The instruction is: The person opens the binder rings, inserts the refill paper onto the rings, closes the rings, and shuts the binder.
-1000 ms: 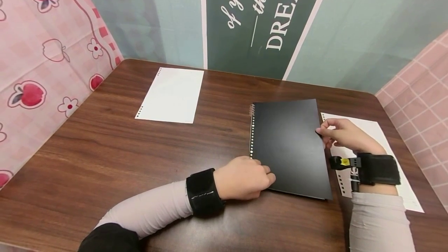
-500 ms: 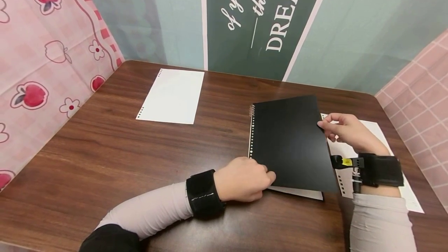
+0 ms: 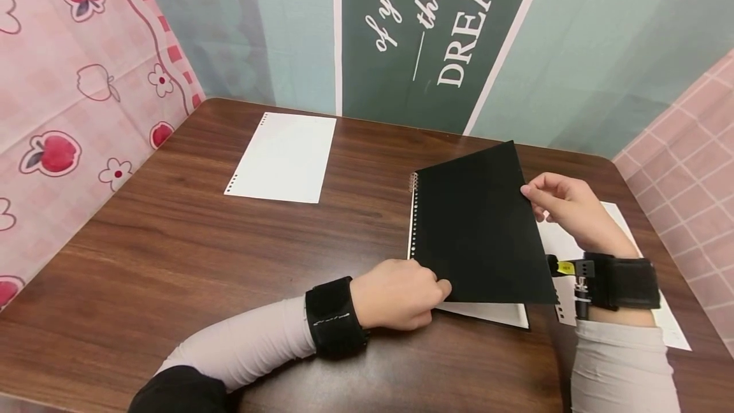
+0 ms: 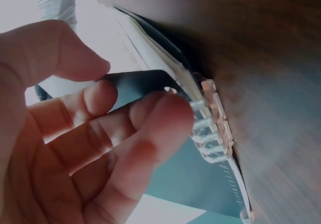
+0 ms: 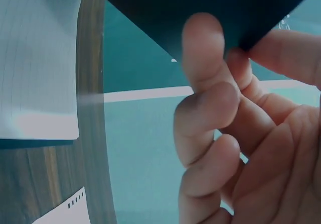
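Observation:
A ring-bound loose-leaf notebook lies on the table, its black cover [image 3: 476,228] tilted up along the right side. White pages [image 3: 499,313] show beneath the cover's near edge, and lined paper [image 5: 40,68] is visible in the right wrist view. My right hand [image 3: 568,206] pinches the cover's right edge between thumb and fingers. At the near left corner, by the spine, my left hand [image 3: 395,295] pinches the cover; the left wrist view has its thumb and fingers on either side of the cover's edge, beside the clear binding rings [image 4: 208,133].
A white punched sheet [image 3: 281,157] lies at the back left of the wooden table [image 3: 258,247]. Another punched sheet [image 3: 673,327] is partly covered by my right forearm. Printed cloths [image 3: 287,30] hang behind the table and at both sides.
My right hand has raised the cover's right edge, moving slightly up and away, and the pages under it have come into sight. The left hand has stayed in place.

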Demonstrator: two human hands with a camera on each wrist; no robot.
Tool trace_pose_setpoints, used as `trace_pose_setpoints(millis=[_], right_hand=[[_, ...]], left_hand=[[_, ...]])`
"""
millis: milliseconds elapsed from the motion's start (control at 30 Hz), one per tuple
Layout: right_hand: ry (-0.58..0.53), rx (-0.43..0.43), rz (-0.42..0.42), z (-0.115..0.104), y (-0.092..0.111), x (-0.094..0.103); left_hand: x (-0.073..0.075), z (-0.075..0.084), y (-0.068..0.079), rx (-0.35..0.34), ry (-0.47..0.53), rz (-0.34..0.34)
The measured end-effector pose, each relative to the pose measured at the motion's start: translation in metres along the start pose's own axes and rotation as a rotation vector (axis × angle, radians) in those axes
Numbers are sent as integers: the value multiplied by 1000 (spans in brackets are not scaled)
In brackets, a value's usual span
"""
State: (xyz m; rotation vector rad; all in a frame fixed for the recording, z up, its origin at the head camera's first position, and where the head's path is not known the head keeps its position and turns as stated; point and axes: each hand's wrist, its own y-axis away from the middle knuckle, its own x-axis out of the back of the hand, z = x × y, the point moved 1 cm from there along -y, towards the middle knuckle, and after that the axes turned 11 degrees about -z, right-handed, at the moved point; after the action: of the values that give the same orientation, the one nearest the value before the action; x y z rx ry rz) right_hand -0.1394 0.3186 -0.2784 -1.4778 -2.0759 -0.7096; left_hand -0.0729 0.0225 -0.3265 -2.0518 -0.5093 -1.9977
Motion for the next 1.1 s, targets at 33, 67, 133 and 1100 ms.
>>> trace_pose_setpoints(millis=[33,67,133,1100], right_hand=[[-10,8,10,-1,0,0],[-18,16,20,-2,0,-1],[-34,36,41,-5,-1,-3],[-124,91,45,-71,-22,-13]], left_hand=[[0,0,0,0,6,-3],[1,0,0,0,13,-8],[1,0,0,0,24,-18],[-2,-9,10,-17,111,-4]])
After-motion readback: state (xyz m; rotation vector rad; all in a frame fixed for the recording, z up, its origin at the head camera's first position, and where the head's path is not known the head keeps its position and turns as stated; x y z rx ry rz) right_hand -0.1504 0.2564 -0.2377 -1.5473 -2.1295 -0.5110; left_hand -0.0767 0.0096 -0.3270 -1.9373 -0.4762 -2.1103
